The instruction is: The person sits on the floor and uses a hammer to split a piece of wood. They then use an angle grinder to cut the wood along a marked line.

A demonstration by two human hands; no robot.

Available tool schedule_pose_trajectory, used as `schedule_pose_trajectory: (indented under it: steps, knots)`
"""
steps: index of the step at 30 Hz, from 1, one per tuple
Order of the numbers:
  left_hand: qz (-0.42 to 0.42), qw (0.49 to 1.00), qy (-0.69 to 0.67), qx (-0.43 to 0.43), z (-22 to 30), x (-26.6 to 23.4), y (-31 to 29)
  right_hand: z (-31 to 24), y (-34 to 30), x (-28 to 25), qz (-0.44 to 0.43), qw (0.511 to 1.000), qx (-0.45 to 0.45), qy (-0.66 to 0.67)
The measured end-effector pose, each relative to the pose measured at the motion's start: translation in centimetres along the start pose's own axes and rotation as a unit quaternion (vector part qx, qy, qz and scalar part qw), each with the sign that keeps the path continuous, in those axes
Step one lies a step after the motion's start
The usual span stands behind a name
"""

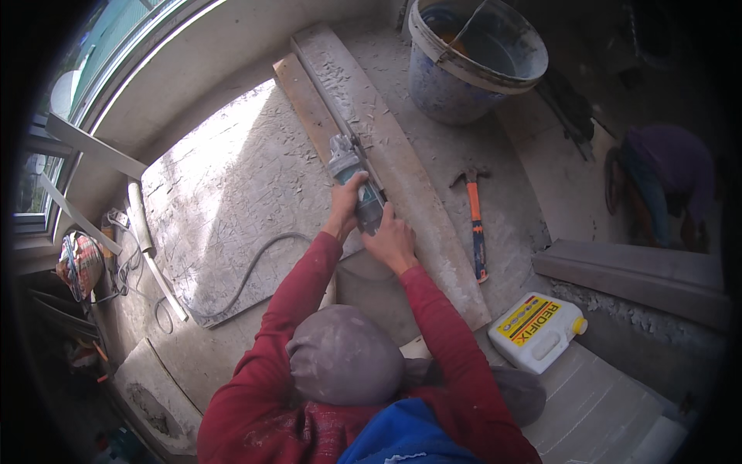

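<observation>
A grey-green angle grinder (352, 176) rests on a long grey stone slab (417, 193) that lies diagonally across the dusty floor. My left hand (345, 203) wraps the grinder's body from the left. My right hand (392, 238) grips its rear end, just behind the left hand. Both arms wear red sleeves. The grinder's head points up the slab, along a thin cut line. A wooden plank (303, 104) lies under the slab's left edge. A grey power cord (255, 267) runs back from the tool across a rough board (232, 201).
A dirty grey bucket (471, 58) stands at the slab's far end. A hammer with an orange handle (476, 220) lies right of the slab. A white canister with a yellow label (537, 331) sits at lower right, near a stone step (634, 274). Window and cables at left.
</observation>
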State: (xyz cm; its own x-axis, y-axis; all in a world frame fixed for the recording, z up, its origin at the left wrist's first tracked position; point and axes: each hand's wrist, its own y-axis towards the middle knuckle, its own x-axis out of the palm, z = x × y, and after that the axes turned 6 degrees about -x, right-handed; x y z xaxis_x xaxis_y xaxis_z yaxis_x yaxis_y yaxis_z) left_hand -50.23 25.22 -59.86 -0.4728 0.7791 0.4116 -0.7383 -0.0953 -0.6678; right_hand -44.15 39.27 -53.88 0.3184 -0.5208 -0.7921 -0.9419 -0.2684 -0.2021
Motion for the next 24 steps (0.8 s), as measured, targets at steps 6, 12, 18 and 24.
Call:
schedule_pose_trajectory:
  steps: [6,12,18,24]
  knots:
    - [-0.007,1.000,-0.021,0.021,-0.5,0.1,-0.4,0.2,-0.4,0.0,0.000,1.000,0.002,0.004]
    - [-0.011,1.000,0.009,0.021,-0.7,-0.3,0.1,0.3,-0.4,0.2,-0.006,1.000,0.007,0.006]
    - [-0.004,1.000,0.002,0.012,-0.6,-0.4,0.7,0.1,0.1,0.1,-0.007,1.000,0.009,0.012]
    - [0.001,1.000,-0.001,-0.010,-0.4,-0.8,1.8,-0.2,0.7,0.0,-0.013,1.000,0.012,0.009]
